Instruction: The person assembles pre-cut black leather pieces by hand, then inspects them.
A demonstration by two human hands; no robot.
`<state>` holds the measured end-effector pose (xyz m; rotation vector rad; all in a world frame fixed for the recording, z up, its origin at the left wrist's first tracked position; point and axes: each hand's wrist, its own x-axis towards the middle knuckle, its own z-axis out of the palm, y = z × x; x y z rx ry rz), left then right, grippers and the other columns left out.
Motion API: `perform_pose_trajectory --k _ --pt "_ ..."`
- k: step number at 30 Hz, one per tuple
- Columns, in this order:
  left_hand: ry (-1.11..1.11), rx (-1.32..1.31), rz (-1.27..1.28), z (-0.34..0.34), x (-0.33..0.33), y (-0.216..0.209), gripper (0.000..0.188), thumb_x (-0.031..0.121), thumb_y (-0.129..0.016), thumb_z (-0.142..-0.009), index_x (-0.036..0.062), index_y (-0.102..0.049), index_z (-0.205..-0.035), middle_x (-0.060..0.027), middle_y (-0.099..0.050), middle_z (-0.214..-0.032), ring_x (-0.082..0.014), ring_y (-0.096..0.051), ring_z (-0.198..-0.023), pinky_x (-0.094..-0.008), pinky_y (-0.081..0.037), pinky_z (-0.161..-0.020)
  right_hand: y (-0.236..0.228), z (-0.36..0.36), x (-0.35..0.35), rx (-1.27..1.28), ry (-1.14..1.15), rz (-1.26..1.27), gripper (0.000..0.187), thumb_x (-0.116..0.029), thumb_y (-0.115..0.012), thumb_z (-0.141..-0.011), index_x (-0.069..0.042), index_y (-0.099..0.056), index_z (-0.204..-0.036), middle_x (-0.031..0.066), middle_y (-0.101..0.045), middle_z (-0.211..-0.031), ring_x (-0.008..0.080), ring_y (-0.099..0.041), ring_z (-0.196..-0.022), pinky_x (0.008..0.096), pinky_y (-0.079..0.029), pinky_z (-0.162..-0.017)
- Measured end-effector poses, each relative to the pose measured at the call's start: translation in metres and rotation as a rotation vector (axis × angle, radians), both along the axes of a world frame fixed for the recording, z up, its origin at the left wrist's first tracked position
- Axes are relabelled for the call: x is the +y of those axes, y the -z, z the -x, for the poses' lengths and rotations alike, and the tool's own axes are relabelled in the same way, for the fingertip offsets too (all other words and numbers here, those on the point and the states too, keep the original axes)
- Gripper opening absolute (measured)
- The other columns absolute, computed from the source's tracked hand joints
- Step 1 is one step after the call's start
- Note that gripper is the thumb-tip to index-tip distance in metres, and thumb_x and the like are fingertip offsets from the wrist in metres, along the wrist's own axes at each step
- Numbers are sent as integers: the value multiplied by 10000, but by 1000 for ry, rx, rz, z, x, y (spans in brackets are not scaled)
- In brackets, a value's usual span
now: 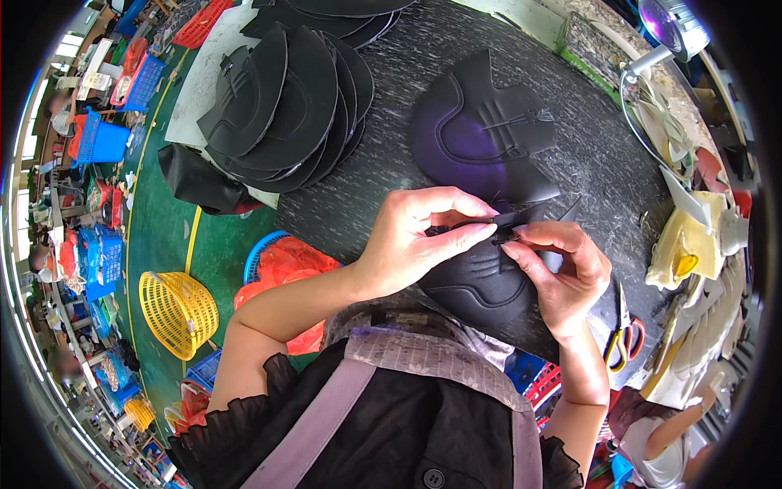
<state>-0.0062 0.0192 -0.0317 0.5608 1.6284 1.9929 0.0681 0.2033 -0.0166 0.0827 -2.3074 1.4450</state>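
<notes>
A black stitched shoe upper (pixel 479 295) hangs between my hands at the table's near edge. My left hand (pixel 419 236) pinches its upper edge between thumb and fingertips. Close beside it, my right hand (pixel 566 269) is closed in a pinch on the same edge, the fingertips of both hands almost meeting. Whatever small part lies between the fingertips is too dark to make out. Just beyond my hands, a second black shoe upper (pixel 468 134) lies flat, its curved seam and short stitched lines facing up.
Stacked black uppers (pixel 301 98) fill the table's far left. Scissors (pixel 624 336) with red and yellow handles lie right of my right hand. A lamp (pixel 674 28) stands far right. On the green floor are a yellow basket (pixel 177 314) and a red bag (pixel 285 273). Another person (pixel 664 432) sits lower right.
</notes>
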Motion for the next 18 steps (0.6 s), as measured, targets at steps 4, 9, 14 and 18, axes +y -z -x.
perform_pose_trajectory --k 4,9,14,18 --pt "35 -8 29 0 0 -1 197 -53 -671 -816 -44 -645 -1011 -106 -649 -1009 -142 -627 -932 -257 -517 -827 7 -1 3 52 -19 -20 235 1 -813 -654 -31 -638 -808 64 -673 -784 148 -655 -687 263 -519 -619" --pt "68 165 23 1 -3 4 308 -71 -754 -711 -46 -656 -1002 -132 -643 -1013 -189 -584 -1052 -313 -475 -900 0 3 2 -34 11 -5 291 -3 -813 -667 -29 -626 -888 78 -630 -912 146 -617 -811 264 -495 -673" --pt "129 -4 -61 3 -6 2 307 -86 -758 -701 -46 -651 -986 -123 -638 -991 -166 -623 -936 -282 -511 -812 -3 1 5 -368 -175 585 284 24 -786 -708 -1 -616 -934 61 -615 -952 113 -587 -864 263 -482 -743" --pt "160 -236 -34 6 -7 -3 278 -90 -756 -705 -41 -648 -957 -101 -641 -978 -135 -639 -829 -253 -529 -723 0 -3 6 -402 -232 659 264 51 -778 -710 3 -622 -917 53 -634 -874 104 -600 -815 262 -487 -762"
